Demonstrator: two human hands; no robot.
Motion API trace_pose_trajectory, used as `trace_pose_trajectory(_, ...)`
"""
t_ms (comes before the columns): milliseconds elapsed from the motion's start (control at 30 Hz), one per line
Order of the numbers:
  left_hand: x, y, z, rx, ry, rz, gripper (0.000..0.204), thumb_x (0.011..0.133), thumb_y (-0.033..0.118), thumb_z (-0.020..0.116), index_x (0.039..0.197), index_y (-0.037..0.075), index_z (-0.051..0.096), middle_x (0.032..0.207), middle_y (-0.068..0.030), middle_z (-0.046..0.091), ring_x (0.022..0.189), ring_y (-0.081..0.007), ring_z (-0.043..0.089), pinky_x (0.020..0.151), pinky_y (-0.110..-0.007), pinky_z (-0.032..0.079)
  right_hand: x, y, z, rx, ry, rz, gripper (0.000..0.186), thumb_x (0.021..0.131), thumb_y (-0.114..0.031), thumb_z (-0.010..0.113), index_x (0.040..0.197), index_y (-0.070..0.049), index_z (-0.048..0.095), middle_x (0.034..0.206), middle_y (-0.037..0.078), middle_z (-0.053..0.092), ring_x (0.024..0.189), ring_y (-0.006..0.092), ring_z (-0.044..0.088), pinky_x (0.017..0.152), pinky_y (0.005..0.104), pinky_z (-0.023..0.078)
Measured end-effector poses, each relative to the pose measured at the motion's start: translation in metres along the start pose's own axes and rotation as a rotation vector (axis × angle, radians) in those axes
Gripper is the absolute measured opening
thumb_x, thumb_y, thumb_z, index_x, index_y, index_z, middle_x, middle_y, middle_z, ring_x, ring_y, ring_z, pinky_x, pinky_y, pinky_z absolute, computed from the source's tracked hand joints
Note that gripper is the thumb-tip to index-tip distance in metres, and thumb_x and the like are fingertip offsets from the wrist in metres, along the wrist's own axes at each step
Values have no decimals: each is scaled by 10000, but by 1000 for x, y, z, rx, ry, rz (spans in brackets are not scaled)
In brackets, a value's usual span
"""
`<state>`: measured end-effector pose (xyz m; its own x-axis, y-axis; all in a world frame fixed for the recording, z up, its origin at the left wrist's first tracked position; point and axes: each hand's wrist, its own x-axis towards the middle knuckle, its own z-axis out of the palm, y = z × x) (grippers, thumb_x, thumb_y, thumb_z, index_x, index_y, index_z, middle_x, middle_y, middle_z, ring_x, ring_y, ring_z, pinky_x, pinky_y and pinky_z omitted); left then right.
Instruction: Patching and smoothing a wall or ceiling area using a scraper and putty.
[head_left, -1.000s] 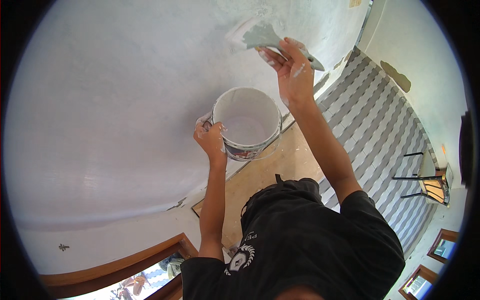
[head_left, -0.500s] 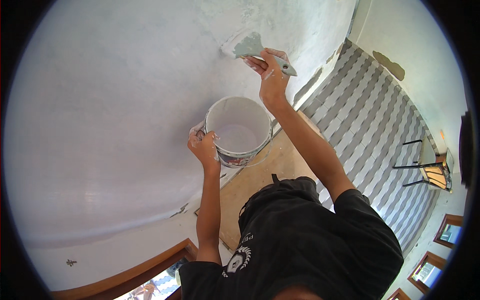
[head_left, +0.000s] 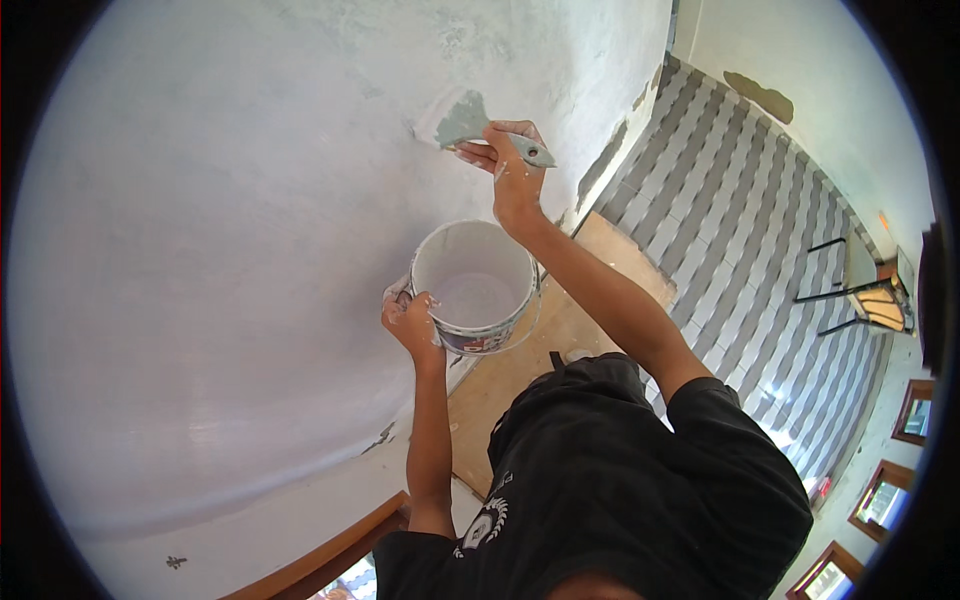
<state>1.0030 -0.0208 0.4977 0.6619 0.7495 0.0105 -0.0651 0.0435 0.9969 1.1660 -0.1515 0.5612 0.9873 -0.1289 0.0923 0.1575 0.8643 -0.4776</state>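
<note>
My left hand (head_left: pixel 411 322) grips the rim of a white bucket (head_left: pixel 505 255) at its left side, thumb over the edge. The bucket is tilted so that its whitish inside shows; a thin wire handle hangs along its right side. Above and to the right, my right hand (head_left: pixel 516 168) is closed around a grey-green putty knife (head_left: pixel 463 119) with a hole in its handle. White paste covers the blade's far end, which is at the pale wall (head_left: pixel 250 220); whether it touches is hard to tell. White smears mark both hands.
Brown boarding (head_left: pixel 625 255) lies on the floor below the bucket, beside grey-and-white patterned tiles (head_left: pixel 720 270). A chair (head_left: pixel 880 300) stands far right. Wood-framed windows (head_left: pixel 885 497) are at the lower right, and a brown frame (head_left: pixel 330 550) at the lower left. Bare patches mark the walls.
The view has shifted a little. In the picture, my right hand with the putty knife now sits farther left and lower, nearer the bucket. My left hand still holds the bucket.
</note>
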Motion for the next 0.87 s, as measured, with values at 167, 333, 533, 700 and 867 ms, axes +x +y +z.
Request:
trace_pose_trajectory(167, 1, 1, -3, 60, -47, -24, 312, 646, -93, 522, 956, -108, 559, 757, -104, 586, 594, -137, 542, 530, -248, 452, 18, -35, 51, 110, -155, -106, 126, 888, -21, 553, 979, -17, 467, 897, 186, 614, 779, 318, 680, 753, 416, 579)
trace_pose_trajectory(333, 4, -6, -8, 125, -40, 10, 313, 634, -99, 531, 946, -100, 562, 717, -74, 556, 578, -112, 510, 510, -237, 428, 40, -9, 62, 136, -213, -128, 137, 884, -15, 562, 985, -6, 469, 899, 180, 613, 791, 328, 677, 764, 426, 579)
trace_pose_trajectory(533, 11, -10, -18, 176, -48, -64, 336, 609, -99, 518, 942, -93, 568, 811, -111, 604, 667, -163, 567, 579, -258, 450, 24, 6, -7, -20, 47, -18, 135, 876, -31, 564, 971, 2, 472, 853, 156, 603, 746, 291, 675, 711, 414, 587)
trace_pose_trajectory(700, 8, 1, -14, 179, -72, -13, 315, 619, -109, 530, 930, -87, 572, 746, -76, 557, 603, -129, 521, 537, -245, 429, 42, -43, 46, 28, -31, -110, 146, 900, -57, 548, 996, 8, 460, 910, 197, 610, 792, 317, 676, 760, 418, 587)
trace_pose_trajectory(867, 5, 14, -15, 149, -124, -52, 344, 641, -103, 515, 982, -82, 549, 853, -139, 612, 706, -172, 582, 594, -254, 462, 72, -44, 71, 67, -35, -158, 242, 886, -74, 592, 1060, -19, 432, 948, 214, 602, 787, 341, 685, 718, 420, 585)
